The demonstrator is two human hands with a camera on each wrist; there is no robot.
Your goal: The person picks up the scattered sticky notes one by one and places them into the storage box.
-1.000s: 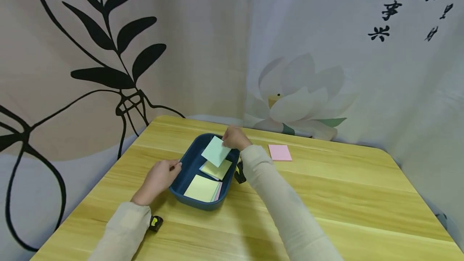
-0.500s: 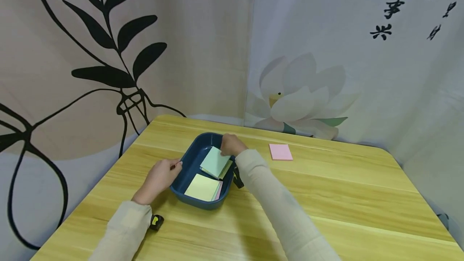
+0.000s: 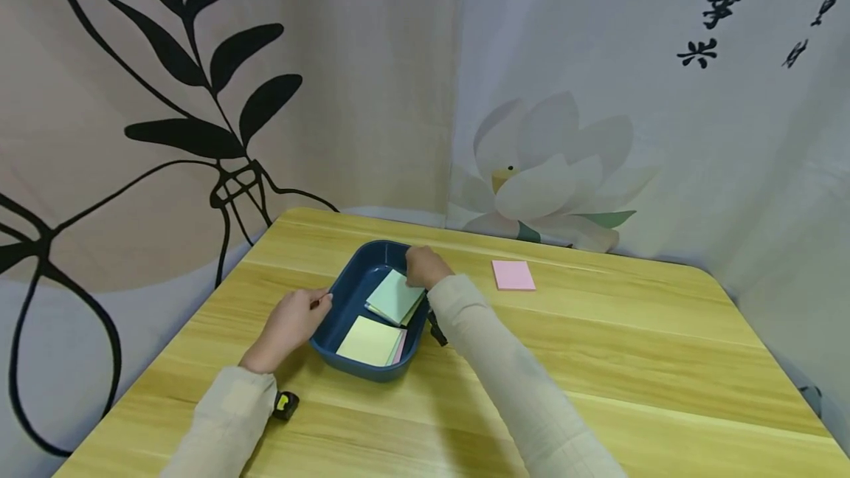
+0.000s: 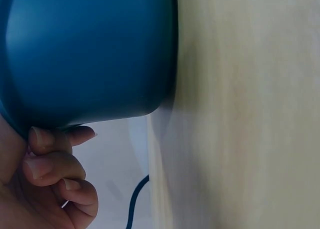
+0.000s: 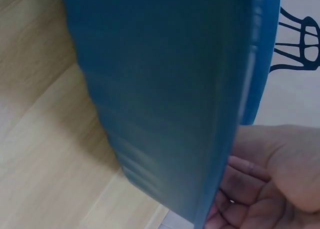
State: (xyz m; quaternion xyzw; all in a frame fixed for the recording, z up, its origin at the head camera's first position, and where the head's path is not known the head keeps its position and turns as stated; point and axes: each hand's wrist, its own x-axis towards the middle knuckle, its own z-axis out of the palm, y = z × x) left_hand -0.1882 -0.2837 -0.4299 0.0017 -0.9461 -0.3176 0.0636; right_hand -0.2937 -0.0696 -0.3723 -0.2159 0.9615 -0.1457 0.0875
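Observation:
A dark blue plastic box [image 3: 352,369] stands on the table. My left hand [image 3: 291,327] pinches its left rim; in the left wrist view, curled fingers [image 4: 52,171] sit at the edge. My right hand [image 3: 425,267] reaches over the right rim into the box, its fingers at the corner of a light green sticky note pad [image 3: 395,296]. That pad lies on a yellow one, mostly covering it. In the right wrist view, the box wall [image 5: 165,89] hides the right fingertips. Nearer the front of the box lies a pale yellow pad [image 3: 367,341], with green and pink edges showing beneath.
A pink sticky note pad [image 3: 513,275] lies on the wooden table [image 3: 631,360], right of the box. Behind the table hangs a printed curtain [image 3: 372,94]. Dark wrist devices [image 3: 285,406] are strapped to both arms.
The right hand has lowered the light green pad from above the box onto the yellow pad, then shifted it slightly right. The left hand has stayed on the rim.

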